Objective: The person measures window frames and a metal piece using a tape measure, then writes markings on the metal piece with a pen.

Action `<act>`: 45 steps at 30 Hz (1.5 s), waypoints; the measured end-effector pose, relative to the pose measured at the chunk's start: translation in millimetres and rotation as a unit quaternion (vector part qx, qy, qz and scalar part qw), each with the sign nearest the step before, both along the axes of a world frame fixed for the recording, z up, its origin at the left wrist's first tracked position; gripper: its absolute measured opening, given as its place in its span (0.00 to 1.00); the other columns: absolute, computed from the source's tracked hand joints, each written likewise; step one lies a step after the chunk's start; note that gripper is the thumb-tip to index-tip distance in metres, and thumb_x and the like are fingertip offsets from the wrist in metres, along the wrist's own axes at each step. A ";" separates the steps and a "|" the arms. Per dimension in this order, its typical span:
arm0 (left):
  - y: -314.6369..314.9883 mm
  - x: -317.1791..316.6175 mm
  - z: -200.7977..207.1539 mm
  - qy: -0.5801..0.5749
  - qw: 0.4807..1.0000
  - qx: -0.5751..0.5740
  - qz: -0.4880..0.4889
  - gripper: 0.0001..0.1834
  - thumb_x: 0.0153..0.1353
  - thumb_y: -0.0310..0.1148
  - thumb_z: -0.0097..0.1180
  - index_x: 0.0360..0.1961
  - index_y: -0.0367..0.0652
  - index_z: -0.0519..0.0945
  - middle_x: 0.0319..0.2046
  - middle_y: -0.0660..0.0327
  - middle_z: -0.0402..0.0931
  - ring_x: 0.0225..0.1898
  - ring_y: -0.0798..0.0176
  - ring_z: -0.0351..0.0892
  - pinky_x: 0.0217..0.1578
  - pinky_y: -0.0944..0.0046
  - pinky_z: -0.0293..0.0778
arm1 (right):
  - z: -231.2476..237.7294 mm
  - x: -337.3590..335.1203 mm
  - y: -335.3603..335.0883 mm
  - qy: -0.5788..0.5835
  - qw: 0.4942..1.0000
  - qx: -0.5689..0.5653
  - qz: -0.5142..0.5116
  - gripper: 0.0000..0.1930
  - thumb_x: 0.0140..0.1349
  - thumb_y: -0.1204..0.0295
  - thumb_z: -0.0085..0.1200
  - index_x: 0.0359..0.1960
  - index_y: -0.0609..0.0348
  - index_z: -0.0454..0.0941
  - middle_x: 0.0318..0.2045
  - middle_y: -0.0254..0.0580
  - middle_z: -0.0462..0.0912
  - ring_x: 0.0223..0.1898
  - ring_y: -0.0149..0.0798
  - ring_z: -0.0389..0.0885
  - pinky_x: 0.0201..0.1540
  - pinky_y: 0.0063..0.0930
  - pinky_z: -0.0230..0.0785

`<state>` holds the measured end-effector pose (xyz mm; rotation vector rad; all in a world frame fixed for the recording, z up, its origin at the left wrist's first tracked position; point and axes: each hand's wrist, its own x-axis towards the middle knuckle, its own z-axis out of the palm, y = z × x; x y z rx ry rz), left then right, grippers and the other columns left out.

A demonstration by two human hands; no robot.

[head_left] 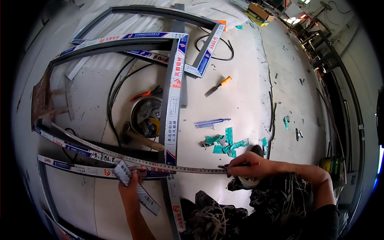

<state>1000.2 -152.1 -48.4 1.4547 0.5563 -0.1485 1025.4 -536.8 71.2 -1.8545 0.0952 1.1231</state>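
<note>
My left hand [130, 185] is closed around a short metal profile piece [123, 173] with printed white-and-blue film. A similar strip [149, 200] slants down beside that hand; whether both are one piece I cannot tell. My right hand [249, 165] grips a tape measure [249, 182], with a slim pen-like marker [244, 164] between its fingers. The drawn-out tape blade [192, 169] runs left from it, over the upright bar of a grey metal frame [173, 108] and along its lower bar. Below that bar lies another film-covered frame bar [90, 169].
A further grey frame [204, 56] lies at the back. Inside the near frame stand a round container of hardware [146, 114] and a wooden-handled hammer [144, 141]. A yellow-handled chisel [218, 87], a blue film strip [212, 123] and green scraps [230, 144] lie on the pale surface.
</note>
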 end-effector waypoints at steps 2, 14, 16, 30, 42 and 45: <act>-7.8 6.1 9.9 -0.032 0.999 -0.006 0.016 0.23 0.68 0.36 0.56 0.60 0.37 0.72 0.41 0.58 0.83 0.38 0.70 0.75 0.43 0.67 0.71 | 3.6 13.3 -11.7 -0.054 0.998 0.016 0.021 0.14 0.68 0.64 0.56 0.43 0.62 0.84 0.35 0.37 0.85 0.36 0.25 0.79 0.40 0.20 0.72; -87.3 73.0 76.7 -0.175 0.963 0.204 -0.018 0.20 0.70 0.32 0.49 0.61 0.38 0.72 0.40 0.57 0.81 0.35 0.72 0.73 0.42 0.70 0.71 | -36.3 78.4 -88.5 0.068 0.980 0.183 0.029 0.14 0.70 0.64 0.54 0.44 0.63 0.84 0.39 0.39 0.86 0.46 0.30 0.80 0.56 0.24 0.68; -119.1 87.2 84.3 -0.123 0.967 0.202 -0.095 0.13 0.67 0.25 0.52 0.52 0.35 0.77 0.36 0.60 0.81 0.33 0.71 0.74 0.39 0.70 0.72 | -44.2 93.0 -110.8 0.108 0.972 0.208 0.018 0.15 0.70 0.64 0.53 0.44 0.63 0.84 0.42 0.39 0.86 0.49 0.32 0.80 0.61 0.26 0.66; -313.6 160.5 106.8 0.150 0.897 0.359 -0.208 0.35 0.66 0.41 0.59 0.69 0.36 0.63 0.51 0.44 0.78 0.52 0.51 0.81 0.49 0.57 0.75 | -123.5 200.4 -293.6 0.126 0.950 0.251 -0.138 0.15 0.63 0.61 0.61 0.41 0.61 0.86 0.36 0.35 0.87 0.39 0.25 0.79 0.45 0.19 0.71; -581.5 259.0 215.8 -0.099 0.674 0.389 -0.621 0.33 0.66 0.43 0.57 0.69 0.46 0.63 0.48 0.47 0.77 0.43 0.50 0.82 0.44 0.52 0.75 | -150.7 190.2 -401.4 0.199 0.851 0.377 -0.307 0.15 0.64 0.59 0.58 0.40 0.60 0.81 0.28 0.38 0.83 0.23 0.30 0.79 0.23 0.24 0.74; -625.9 268.7 211.8 -0.188 0.622 0.367 -0.665 0.27 0.65 0.39 0.60 0.63 0.45 0.69 0.40 0.51 0.79 0.39 0.47 0.81 0.40 0.52 0.75 | -150.2 182.2 -442.4 0.117 0.811 0.374 -0.434 0.14 0.63 0.60 0.58 0.37 0.60 0.81 0.25 0.38 0.81 0.20 0.31 0.78 0.22 0.24 0.74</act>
